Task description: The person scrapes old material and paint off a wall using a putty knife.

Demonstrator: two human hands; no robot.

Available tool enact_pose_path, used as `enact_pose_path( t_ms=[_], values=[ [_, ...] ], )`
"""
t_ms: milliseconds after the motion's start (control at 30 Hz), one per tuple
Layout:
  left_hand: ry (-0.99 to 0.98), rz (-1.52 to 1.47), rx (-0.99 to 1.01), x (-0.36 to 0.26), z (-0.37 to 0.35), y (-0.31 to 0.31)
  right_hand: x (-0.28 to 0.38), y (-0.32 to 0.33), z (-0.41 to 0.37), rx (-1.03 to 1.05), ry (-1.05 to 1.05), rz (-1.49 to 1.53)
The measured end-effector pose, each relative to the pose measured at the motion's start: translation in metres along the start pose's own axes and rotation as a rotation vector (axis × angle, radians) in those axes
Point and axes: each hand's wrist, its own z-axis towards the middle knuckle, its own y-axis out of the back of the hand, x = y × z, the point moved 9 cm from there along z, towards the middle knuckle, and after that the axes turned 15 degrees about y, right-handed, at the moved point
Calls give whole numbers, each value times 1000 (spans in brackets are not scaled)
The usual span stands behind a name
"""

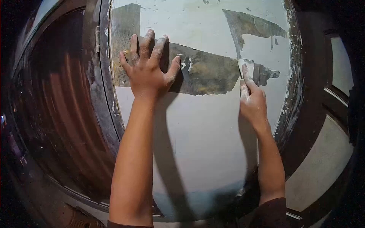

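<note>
In front of me stands a white-coated panel [205, 129]. Its coating is gone in ragged patches, and a mottled grey-brown surface [213, 72] shows there. My left hand [148, 70] lies against the upper left of the panel with its fingers spread and whitish dust on them; it holds nothing. On the right, my right hand [253, 98] grips a small flat scraper [247, 65], index finger stretched along it. The scraper is at the right end of the bare band, by the edge of the white coating. The fingers hide most of its handle.
A dark frame with a hinge [97, 39] runs down the left of the panel, beside a dark door with a brown curtain-like surface [66, 102]. White smears mark the right frame [294, 87]. Beyond it is a dark door with pale panes [319, 167].
</note>
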Motion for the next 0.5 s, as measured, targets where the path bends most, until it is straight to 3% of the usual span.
enact_pose_path(
  t_ms=[67, 133, 300, 500],
  values=[
    [-3, 13, 21, -1, -1, -2, 4, 2, 5, 37, -61, -11],
    [-12, -17, -5, -1, 0, 0, 5, 3, 9, -79, 77, 32],
    [-6, -33, -10, 0, 0, 0, -5, 2, 6, 2, -30, -31],
    [-13, -32, -14, -1, -1, 0, 6, 7, 17, -80, 35, 14]
  ],
)
